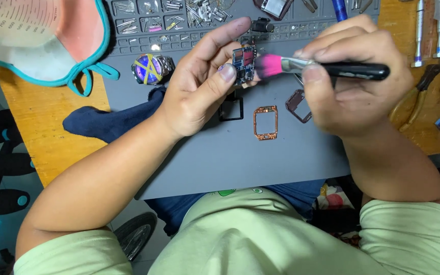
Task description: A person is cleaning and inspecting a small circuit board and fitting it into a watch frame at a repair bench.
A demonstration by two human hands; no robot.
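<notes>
Here, at upper centre of the frame, the left hand [199, 84] pinches a small blue rectangular circuit board [244, 62] while the right hand [350, 76] grips a black-handled, pink-bristled brush [327, 67], apparently mid-cleaning; next, light strokes over the board's remaining face.

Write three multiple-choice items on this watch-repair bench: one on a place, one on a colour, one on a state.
1. Where does the copper-coloured square frame lie?
A. On the grey work mat
B. In the tray of small parts
C. On the bare wooden table

2. What colour are the bristles of the black-handled brush?
A. White
B. Pink
C. Green

3. How is the small blue circuit board kept?
A. Flat on the mat
C. Clamped in pliers
B. Pinched in the left hand

Answers: 1 A, the frame rests on the mat below the hands. 2 B, the bristle tuft is bright pink. 3 B, the left thumb and fingers grip the board while the right hand holds the brush to it.
</notes>
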